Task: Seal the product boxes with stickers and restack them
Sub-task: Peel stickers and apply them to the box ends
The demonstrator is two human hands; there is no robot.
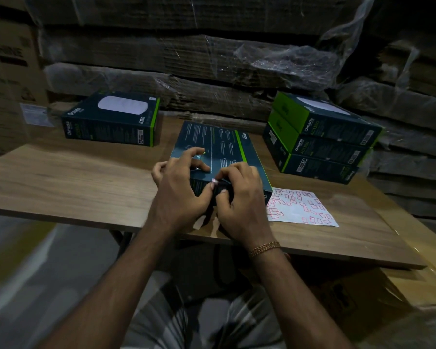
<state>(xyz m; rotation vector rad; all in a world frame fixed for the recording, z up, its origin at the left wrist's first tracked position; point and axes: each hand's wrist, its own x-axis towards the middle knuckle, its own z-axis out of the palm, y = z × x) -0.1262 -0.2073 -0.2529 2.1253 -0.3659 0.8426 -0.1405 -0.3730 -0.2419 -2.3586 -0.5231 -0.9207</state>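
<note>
At the near edge of the table (61, 177), a dark box (212, 147) lies flat with its near end face toward the person, and both hands work on that end. The left hand (179, 187) steadies it, some fingers spread on the top face and the thumb down on the end beside a small sticker (215, 182). The right hand (239, 197) has its fingers curled over the top edge, pinching or pressing the sticker where the flap meets the top; which of the two cannot be told. The step in hand appears to be the sealing itself, with the sticker being laid across the flap seam.

Just right of the box lies the sticker sheet (302, 207), many red-edged stickers left on it. Further right stands a stack (320, 139) of three like boxes, and a single box (111, 119) sits well apart at the far left.

Next, the sticker likely needs smoothing down over the edge so it grips both faces, then the box wants lifting onto one of the piles; which pile holds sealed ones cannot be told
</note>
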